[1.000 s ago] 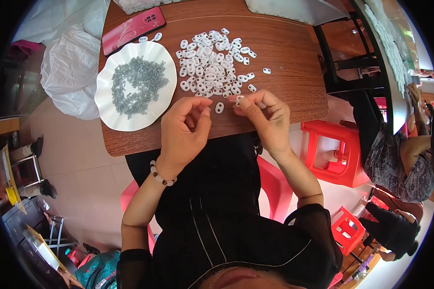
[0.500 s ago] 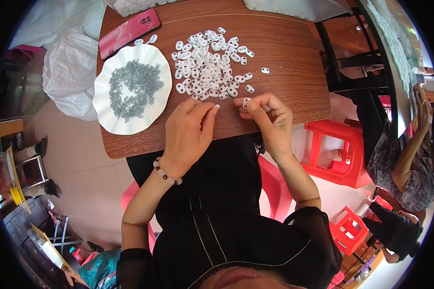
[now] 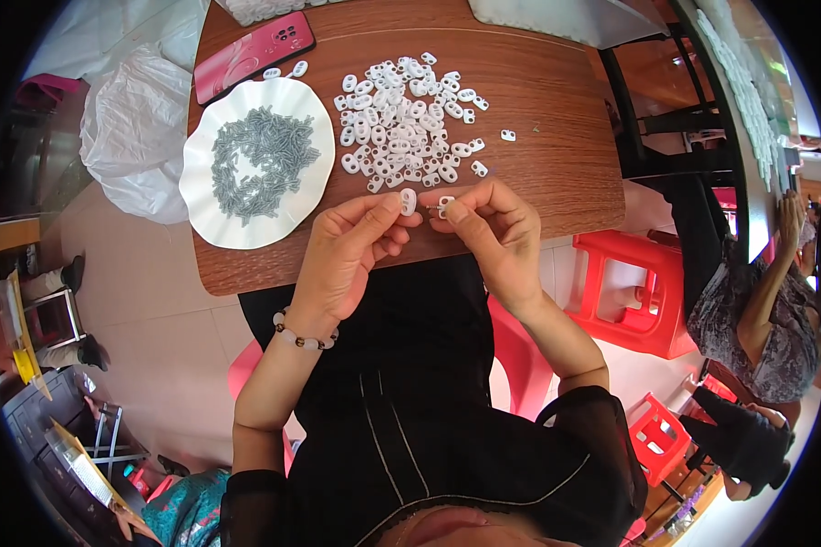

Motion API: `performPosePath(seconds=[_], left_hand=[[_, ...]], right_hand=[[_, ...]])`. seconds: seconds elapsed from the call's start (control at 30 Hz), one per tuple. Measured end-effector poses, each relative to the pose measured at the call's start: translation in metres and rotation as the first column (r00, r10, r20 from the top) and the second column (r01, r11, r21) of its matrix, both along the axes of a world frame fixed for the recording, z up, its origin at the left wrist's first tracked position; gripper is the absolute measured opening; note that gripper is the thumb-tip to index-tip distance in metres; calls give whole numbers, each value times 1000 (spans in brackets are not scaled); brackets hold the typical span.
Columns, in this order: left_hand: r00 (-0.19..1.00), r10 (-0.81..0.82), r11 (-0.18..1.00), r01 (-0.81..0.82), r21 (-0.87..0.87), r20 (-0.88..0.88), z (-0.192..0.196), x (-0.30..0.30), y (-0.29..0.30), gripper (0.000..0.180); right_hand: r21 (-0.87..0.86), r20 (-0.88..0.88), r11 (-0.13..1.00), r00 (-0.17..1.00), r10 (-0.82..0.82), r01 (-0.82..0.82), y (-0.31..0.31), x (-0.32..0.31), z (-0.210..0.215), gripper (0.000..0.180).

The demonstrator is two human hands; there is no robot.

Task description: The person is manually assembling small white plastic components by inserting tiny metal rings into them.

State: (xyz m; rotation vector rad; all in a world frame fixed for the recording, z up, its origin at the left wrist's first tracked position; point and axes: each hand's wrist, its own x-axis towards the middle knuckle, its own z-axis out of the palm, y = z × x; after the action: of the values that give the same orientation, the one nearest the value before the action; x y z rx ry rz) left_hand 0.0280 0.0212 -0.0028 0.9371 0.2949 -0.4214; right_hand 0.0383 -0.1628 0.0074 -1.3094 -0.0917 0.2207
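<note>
My left hand (image 3: 345, 251) pinches a white oval cord-lock shell (image 3: 409, 201) with two holes, held upright between thumb and fingers. Facing it, my right hand (image 3: 497, 239) grips a smaller white two-hole plunger (image 3: 446, 206) by thumb and forefinger. A thin metal spring (image 3: 432, 208) sticks out of the plunger toward the shell; the two parts are apart. Just beyond my hands lies a loose heap of white cord-lock parts (image 3: 401, 128). To the left, a white scalloped plate (image 3: 237, 235) carries many small grey springs (image 3: 283, 146).
The brown wooden table (image 3: 538, 82) also bears a pink phone (image 3: 251, 59) at the far left, with two white pieces by it. A crumpled white plastic bag (image 3: 132, 137) is left of the table. Red stools (image 3: 625, 301) stand right; another person (image 3: 757, 319) sits beyond.
My left hand has come from beside the heap with a shell between its fingers, turning it upright. My right hand has shifted slightly left and lower, and its spring now shows.
</note>
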Motion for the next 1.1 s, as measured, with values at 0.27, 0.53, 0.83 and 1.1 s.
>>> performPosePath(seconds=[0.27, 0.53, 0.83, 1.1], left_hand=[[1000, -10, 994, 8, -108, -18, -2, -4, -2, 25], [1000, 0, 996, -1, -94, -10, -2, -5, -6, 25], [1000, 13, 995, -14, -94, -7, -2, -7, -8, 24], [1000, 28, 998, -28, -60, 9, -3, -9, -10, 24]], right_hand=[[-58, 80, 998, 997, 2, 3, 6, -1, 6, 5], [-18, 87, 1000, 996, 4, -3, 8, -2, 5, 5], [-33, 84, 999, 996, -2, 4, 4, -3, 3, 5], [-46, 76, 999, 997, -6, 9, 5, -4, 3, 5]])
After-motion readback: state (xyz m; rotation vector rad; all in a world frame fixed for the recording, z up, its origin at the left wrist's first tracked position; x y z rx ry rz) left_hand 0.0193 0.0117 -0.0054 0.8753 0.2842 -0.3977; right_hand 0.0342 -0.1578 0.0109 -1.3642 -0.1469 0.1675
